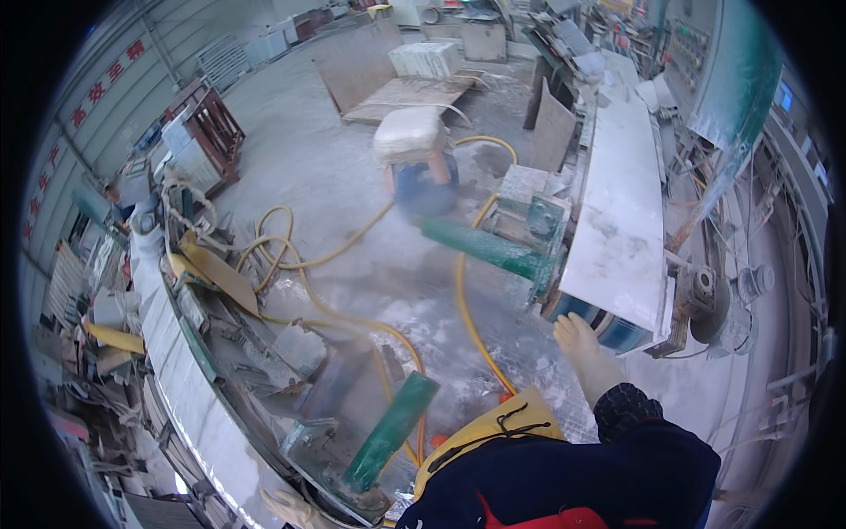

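Right of centre: one white marbled slab (617, 220), long, flat on its bench. Right hand (580, 339), gloved, fingers closed, touches its near end. Left hand (286, 507), bottom edge, grip unclear. Two green rollers (483, 249). One yellow hose (352, 322).

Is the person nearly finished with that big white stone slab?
Hard to say. One white slab already lies flat on the machine bed beside the round saw blade. In hand: the gloved right hand rests at that slab's near edge, and the left hand is by a second long slab. No cut shows in either yet.
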`<state>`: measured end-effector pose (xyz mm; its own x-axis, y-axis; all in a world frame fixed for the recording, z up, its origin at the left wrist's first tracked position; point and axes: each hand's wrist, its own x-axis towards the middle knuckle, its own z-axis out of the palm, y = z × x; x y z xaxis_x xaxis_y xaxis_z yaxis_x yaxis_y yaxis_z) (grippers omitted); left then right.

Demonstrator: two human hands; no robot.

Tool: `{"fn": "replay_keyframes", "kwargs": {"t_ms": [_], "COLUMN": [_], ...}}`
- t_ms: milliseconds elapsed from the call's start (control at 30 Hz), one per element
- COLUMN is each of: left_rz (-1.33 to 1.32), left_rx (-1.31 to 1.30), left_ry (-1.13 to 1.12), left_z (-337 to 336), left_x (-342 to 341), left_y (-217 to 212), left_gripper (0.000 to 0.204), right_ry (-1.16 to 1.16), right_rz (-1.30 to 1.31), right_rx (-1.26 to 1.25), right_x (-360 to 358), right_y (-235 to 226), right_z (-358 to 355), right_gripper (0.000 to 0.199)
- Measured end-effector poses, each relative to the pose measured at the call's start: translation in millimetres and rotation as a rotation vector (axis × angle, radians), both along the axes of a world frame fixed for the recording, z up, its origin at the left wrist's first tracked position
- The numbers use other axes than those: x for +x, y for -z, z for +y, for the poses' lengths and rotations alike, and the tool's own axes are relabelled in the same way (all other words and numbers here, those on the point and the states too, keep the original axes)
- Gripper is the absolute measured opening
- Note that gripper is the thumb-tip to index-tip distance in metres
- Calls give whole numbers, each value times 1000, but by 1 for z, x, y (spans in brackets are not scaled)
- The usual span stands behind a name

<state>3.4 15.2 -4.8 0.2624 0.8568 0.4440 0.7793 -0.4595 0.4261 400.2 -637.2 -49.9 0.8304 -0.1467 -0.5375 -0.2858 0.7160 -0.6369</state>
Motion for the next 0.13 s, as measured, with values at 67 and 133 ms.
{"fn": "replay_keyframes", "kwargs": {"t_ms": [67, 133], "left_rz": [168, 334], "left_rx": [-11, -21], "left_ry": [-1, 1], "left_z": [12, 27], "left_x": [-20, -34], "left_y": [6, 11], "left_gripper": [58, 59], "right_ry": [-53, -91], "right_rz": [90, 120], "right_rx": [-30, -51], "right_x": [-11, -9], "right_y": [18, 36], "right_z": [19, 41], "right_gripper": [52, 54]}}
